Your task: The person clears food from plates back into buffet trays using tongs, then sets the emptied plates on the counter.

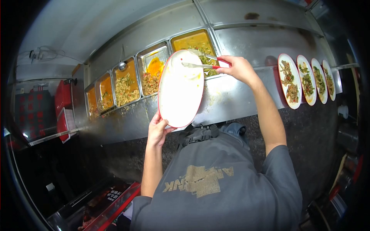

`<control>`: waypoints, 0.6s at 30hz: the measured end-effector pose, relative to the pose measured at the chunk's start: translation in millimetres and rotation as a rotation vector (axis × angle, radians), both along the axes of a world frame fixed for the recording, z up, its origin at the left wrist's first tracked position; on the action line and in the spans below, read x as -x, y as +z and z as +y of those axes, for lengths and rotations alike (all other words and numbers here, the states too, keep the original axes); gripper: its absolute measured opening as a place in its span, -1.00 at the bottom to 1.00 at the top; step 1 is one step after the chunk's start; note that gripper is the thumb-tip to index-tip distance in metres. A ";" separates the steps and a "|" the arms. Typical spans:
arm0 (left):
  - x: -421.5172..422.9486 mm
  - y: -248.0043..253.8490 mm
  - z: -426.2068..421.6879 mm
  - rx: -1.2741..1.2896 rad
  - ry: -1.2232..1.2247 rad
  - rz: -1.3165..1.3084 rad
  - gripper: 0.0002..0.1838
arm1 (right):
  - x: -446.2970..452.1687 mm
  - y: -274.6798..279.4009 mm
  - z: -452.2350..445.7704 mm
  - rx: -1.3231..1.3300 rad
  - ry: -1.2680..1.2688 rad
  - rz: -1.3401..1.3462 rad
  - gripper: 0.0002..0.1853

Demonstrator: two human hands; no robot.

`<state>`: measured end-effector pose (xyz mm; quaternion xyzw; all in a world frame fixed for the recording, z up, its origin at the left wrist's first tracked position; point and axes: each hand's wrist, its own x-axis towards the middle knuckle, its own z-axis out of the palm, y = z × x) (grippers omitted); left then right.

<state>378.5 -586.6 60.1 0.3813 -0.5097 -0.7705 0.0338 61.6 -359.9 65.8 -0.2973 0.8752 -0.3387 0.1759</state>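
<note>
My left hand [157,130] grips the lower end of a white oval plate [181,92] with a red rim, tilted and bare except for a few sauce spots. In my right hand [237,69] are metal tongs [202,64] with red handles. The tongs' tips lie over the plate's upper part, apart, with no food visible between them. Behind the plate is a tray of green vegetables in orange sauce [196,40]. Left of it, a tray of minced food [151,82] is partly covered by the plate.
Farther left are a tray of pale shredded food [127,90] with a ladle [122,65] and two smaller trays. Several filled oval plates [291,82] stand in a row on the steel counter [246,92] at right. A red box [63,96] is at far left.
</note>
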 end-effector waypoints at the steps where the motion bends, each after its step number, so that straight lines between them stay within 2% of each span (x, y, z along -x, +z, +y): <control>1: 1.4 0.5 0.0 0.004 -0.001 -0.001 -0.38 | -5.5 4.7 -2.3 -0.025 0.030 0.000 -0.41; 6: 7.8 3.1 -0.2 -0.019 -0.009 -0.008 -0.33 | -18.3 1.3 -6.3 -0.161 0.117 0.176 -0.43; 9: 7.9 3.9 -1.5 -0.020 -0.024 -0.012 -0.34 | -9.0 1.0 -5.3 -0.258 0.100 0.193 -0.43; 12: 10.6 6.9 3.4 0.009 -0.014 -0.011 -0.35 | 11.4 -23.0 -3.2 -0.292 0.046 0.256 -0.43; 18: 6.4 0.4 6.0 -0.001 0.004 -0.021 -0.36 | 35.7 -53.4 1.2 -0.134 -0.119 0.294 -0.46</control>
